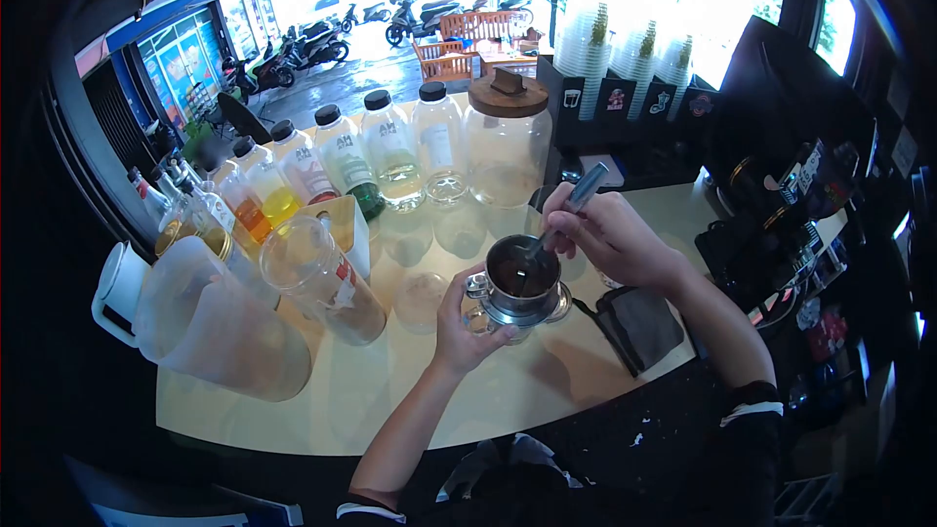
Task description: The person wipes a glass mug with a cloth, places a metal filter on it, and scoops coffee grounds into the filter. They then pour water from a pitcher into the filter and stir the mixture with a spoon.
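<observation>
A small metal cup (524,305) with dark contents stands on top of a clear glass cup with handles, over the counter. My left hand (463,330) is wrapped round the left side of the metal cup, near its handle. In my right hand (607,234) is a metal spoon (590,183), pinched between thumb and fingers, its lower end down inside the metal cup. What the dark contents are is too small to tell. A dark folded cloth (639,330) lies to the right of the cups.
Capped bottles (392,158) line the counter's back edge beside a wooden-lidded jar (509,151). Left of my hands are a tall clear container (337,298), a large translucent pitcher (220,332) and a square box (349,224). Stacked plastic cups (586,63) stand at the back right.
</observation>
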`<act>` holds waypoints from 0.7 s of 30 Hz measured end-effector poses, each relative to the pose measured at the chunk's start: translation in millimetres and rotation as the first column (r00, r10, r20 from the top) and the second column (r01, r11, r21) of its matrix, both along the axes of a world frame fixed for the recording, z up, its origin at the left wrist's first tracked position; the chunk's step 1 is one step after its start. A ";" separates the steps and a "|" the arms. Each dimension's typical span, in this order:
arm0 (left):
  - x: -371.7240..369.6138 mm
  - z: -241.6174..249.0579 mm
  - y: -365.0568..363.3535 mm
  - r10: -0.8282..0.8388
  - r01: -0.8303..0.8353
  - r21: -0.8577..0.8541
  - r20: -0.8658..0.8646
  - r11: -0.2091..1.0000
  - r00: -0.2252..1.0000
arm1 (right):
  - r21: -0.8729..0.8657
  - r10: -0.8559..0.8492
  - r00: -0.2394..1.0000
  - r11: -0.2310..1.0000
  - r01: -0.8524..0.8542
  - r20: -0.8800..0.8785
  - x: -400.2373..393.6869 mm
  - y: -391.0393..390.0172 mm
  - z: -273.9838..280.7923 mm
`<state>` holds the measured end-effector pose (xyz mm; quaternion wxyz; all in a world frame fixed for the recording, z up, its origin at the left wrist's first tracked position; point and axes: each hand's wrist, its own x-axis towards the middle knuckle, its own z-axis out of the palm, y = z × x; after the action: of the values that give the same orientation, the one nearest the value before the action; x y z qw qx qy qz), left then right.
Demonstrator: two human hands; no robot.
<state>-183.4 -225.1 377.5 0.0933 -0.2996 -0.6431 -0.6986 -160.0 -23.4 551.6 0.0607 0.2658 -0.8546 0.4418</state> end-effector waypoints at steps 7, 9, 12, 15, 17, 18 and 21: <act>2.1 -0.2 -0.6 0.034 -0.032 -0.050 0.037 0.998 0.999 | -0.125 -0.069 0.997 0.990 0.071 0.019 -1.1 1.0 -10.9; -0.8 -3.9 0.3 0.012 -0.011 -0.039 0.020 0.999 1.000 | -0.059 -0.057 0.997 0.996 0.060 0.048 -1.9 4.2 -5.3; -0.2 -3.0 1.3 -0.001 0.002 -0.016 0.022 1.000 1.000 | -0.084 -0.106 0.994 0.991 0.108 0.021 -5.6 -0.4 -9.7; -0.1 -3.8 1.6 0.003 -0.003 -0.010 0.028 1.000 1.000 | -0.099 -0.063 0.997 0.993 0.068 0.052 -2.8 -3.5 -6.7; 0.6 -3.2 1.3 0.002 -0.002 -0.015 0.020 1.000 1.000 | -0.092 -0.089 0.994 0.991 0.094 0.057 -5.9 -2.6 -8.0; 2.6 -1.1 1.4 -0.005 0.005 -0.001 0.060 1.000 0.998 | -0.083 -0.114 0.992 0.989 0.119 0.060 -6.5 -2.2 -8.5; 2.9 1.6 2.0 -0.009 0.009 -0.002 0.072 1.000 0.997 | -0.047 -0.091 0.996 0.995 0.092 0.021 -2.5 -4.0 -7.0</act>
<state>-180.6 -223.0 379.1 0.0665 -0.2772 -0.6453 -0.7087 -162.5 -27.4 544.6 0.0790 0.2208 -0.8557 0.4614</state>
